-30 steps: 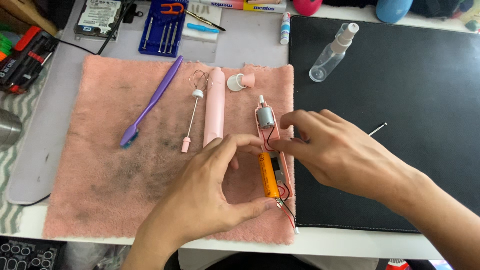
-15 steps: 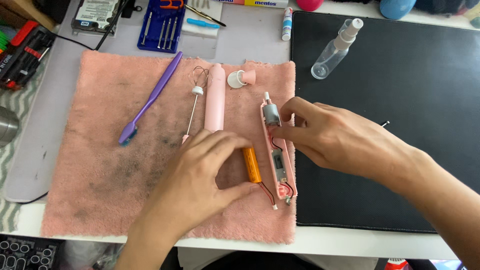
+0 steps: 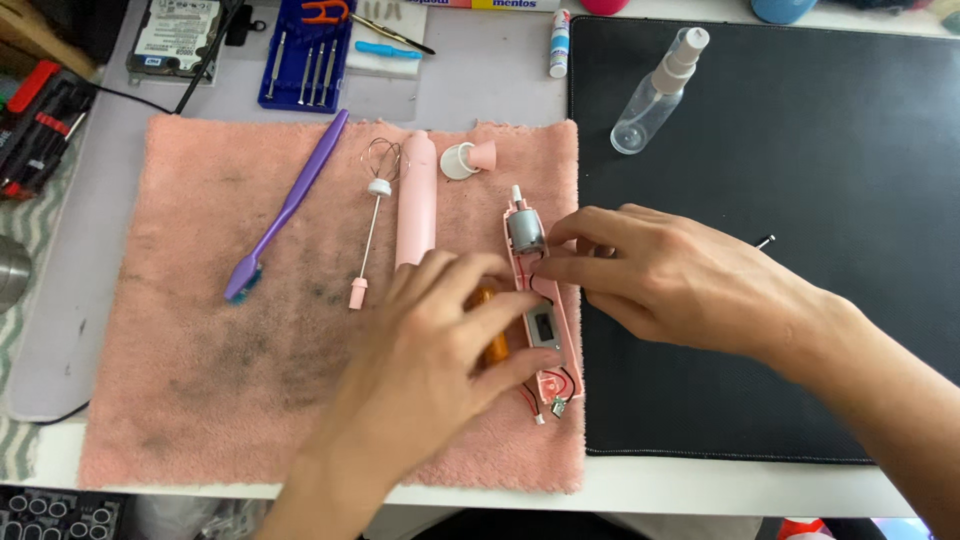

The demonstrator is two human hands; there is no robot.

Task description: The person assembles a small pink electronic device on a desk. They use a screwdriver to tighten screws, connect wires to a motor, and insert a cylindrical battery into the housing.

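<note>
A pink inner frame (image 3: 566, 345) lies on the right side of a pink towel (image 3: 200, 350). It carries a small grey motor (image 3: 525, 232), a grey circuit board (image 3: 543, 330) and red and black wires. My right hand (image 3: 670, 280) pinches the frame just below the motor. My left hand (image 3: 430, 350) grips an orange cylindrical battery (image 3: 496, 348) just left of the frame, with its fingertips resting on the board. Most of the battery is hidden under the fingers.
On the towel lie a pink tube housing (image 3: 417, 200), a wire whisk shaft (image 3: 372, 215), a small pink cap (image 3: 470, 158) and a purple toothbrush (image 3: 290, 205). A black mat (image 3: 800, 200) with a clear spray bottle (image 3: 655, 95) lies to the right. A blue screwdriver set (image 3: 305, 55) sits behind.
The orange battery has come out of the pink frame and moved to its left in my left hand. My right hand has kept its hold near the motor.
</note>
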